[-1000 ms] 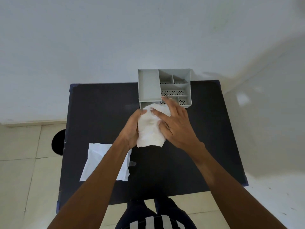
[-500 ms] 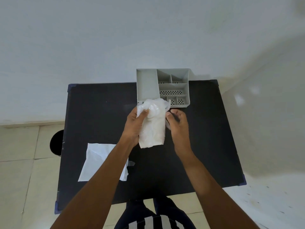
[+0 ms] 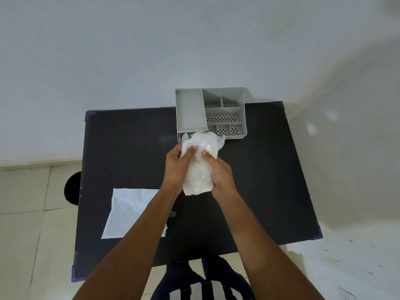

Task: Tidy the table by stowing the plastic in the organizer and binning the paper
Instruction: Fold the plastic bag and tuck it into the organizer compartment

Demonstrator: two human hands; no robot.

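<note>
1. Plastic (image 3: 200, 167), a crumpled, whitish translucent bag, is held upright between both hands above the middle of the black table (image 3: 259, 180), just in front of the organizer.
2. Left hand (image 3: 176, 167) is wrapped around the bag's left side, with its thumb pressed onto the front of the bag near the top.
3. Right hand (image 3: 220, 174) clasps the bag's right side, its thumb also pressed into the front, so the two thumbs sit close together.
4. Loose, ruffled edges at the bag's top spread out above the fingers and cover the near edge of the organizer; whether they touch it cannot be told.
5. Grey organizer (image 3: 190, 111) stands at the far edge of the table against the white wall (image 3: 151, 50). It has one long solid-floored compartment on the left and several smaller ones on the right with perforated floors. Every compartment that shows holds nothing. A small section at its near-left corner is partly hidden by the bag.
6. White paper (image 3: 127, 211) lies flat on the near-left part of the table, its outer edge at the table's left side, partly covered by the left forearm.
7. Dark round bin (image 3: 72, 189) shows on the tiled floor just beyond the table's left edge, mostly hidden by the tabletop; its contents cannot be seen.
</note>
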